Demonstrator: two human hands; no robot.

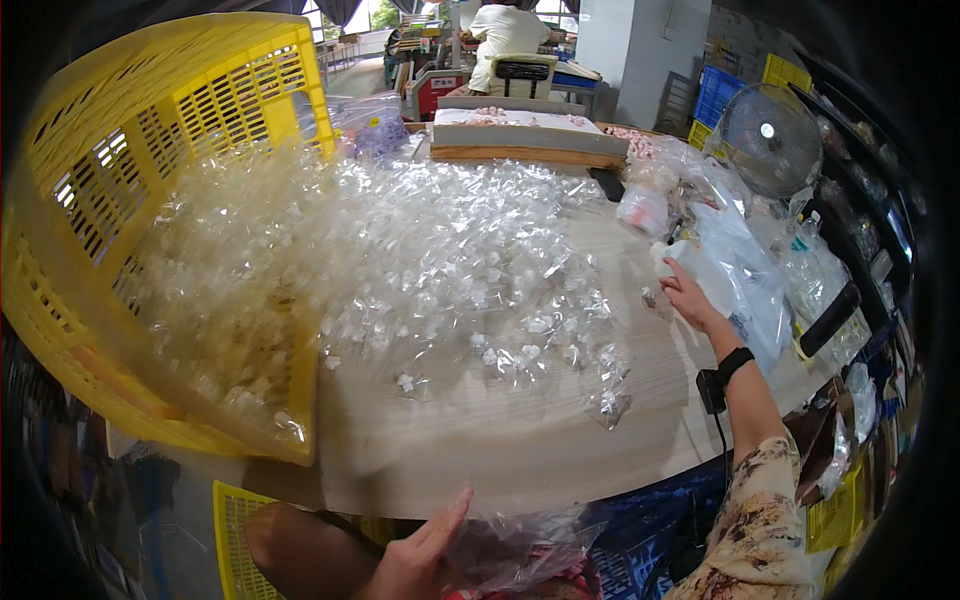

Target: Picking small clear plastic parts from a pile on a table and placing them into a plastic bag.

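Observation:
A yellow plastic crate lies tipped on its side at the left of the table, its open side facing right. Many small clear plastic packets with whitish pieces inside fill it and spread across the tabletop. My right hand is over the table's right side, index finger stretched out, near a white plastic sheet or bag; nothing shows in its grip. My left hand is low at the near edge, fingers extended and seen edge-on. Beside it is a clear plastic bag over my lap.
At the back stands a shallow tray with pink pieces. A dark phone, a pink-and-white roll and a fan are at the right. Another yellow crate sits below the near edge. A person sits farther back.

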